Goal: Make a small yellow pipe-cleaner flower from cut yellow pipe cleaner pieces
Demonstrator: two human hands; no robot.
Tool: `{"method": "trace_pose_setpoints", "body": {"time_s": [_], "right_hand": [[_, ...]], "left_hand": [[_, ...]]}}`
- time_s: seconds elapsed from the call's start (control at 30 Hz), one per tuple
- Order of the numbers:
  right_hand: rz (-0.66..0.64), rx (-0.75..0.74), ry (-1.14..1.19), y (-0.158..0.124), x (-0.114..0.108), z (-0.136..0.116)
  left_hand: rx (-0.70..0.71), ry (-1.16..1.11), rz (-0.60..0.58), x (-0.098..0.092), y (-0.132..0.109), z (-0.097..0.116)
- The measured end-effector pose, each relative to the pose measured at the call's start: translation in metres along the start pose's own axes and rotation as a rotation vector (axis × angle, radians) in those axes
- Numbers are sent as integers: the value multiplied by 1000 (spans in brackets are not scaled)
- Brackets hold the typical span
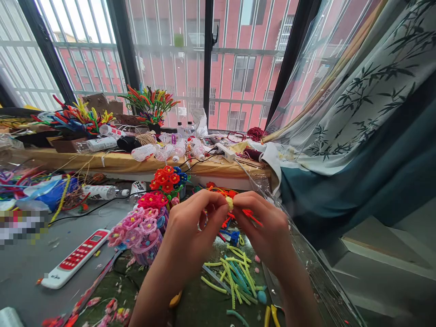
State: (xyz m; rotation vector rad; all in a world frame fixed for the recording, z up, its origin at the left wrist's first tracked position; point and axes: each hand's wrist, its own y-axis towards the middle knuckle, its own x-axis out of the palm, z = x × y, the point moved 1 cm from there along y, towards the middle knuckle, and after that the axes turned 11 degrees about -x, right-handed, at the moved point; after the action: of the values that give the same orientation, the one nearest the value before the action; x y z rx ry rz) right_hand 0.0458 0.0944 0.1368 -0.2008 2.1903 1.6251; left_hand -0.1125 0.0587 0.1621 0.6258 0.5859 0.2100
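My left hand (200, 222) and my right hand (262, 227) meet above the table, thumbs and forefingers pinched. Between their fingertips is a small, curled piece of pale yellow pipe cleaner (230, 203), partly covered by the fingers. Below them lies a loose pile of short yellow-green pipe cleaner pieces (233, 277), mixed with some blue-green ones. A dark blue pipe cleaner flower (234, 238) shows between the wrists, with red pieces behind it. Left of my left hand stand bunches of pink pipe cleaner flowers (136, 229) and red flowers (166, 178).
A white and red remote control (76, 259) lies at the left. Yellow-handled pliers (271, 315) sit near the front edge by my right forearm. Plastic bottles (145, 152), a power strip (225, 153) and more pipe cleaner bunches (151, 106) crowd the windowsill. A curtain (368, 131) hangs at right.
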Motion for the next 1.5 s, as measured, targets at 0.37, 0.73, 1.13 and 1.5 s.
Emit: {"method": "trace_pose_setpoints", "body": {"time_s": [0.37,0.73,1.13,1.5], "right_hand": [[-95,-52,-15,-5,-2,2],[-36,-78,3,-3,-2,-2],[161,293,361,0,3,-8],[137,284,405,0,0,-10]], "left_hand": [[-132,-64,-130,-8,1,-3],[-163,-148,-134,-5,2,-4],[-80,-218,-47,-4,5,-2],[-75,-269,-109,-5,6,-1]]}}
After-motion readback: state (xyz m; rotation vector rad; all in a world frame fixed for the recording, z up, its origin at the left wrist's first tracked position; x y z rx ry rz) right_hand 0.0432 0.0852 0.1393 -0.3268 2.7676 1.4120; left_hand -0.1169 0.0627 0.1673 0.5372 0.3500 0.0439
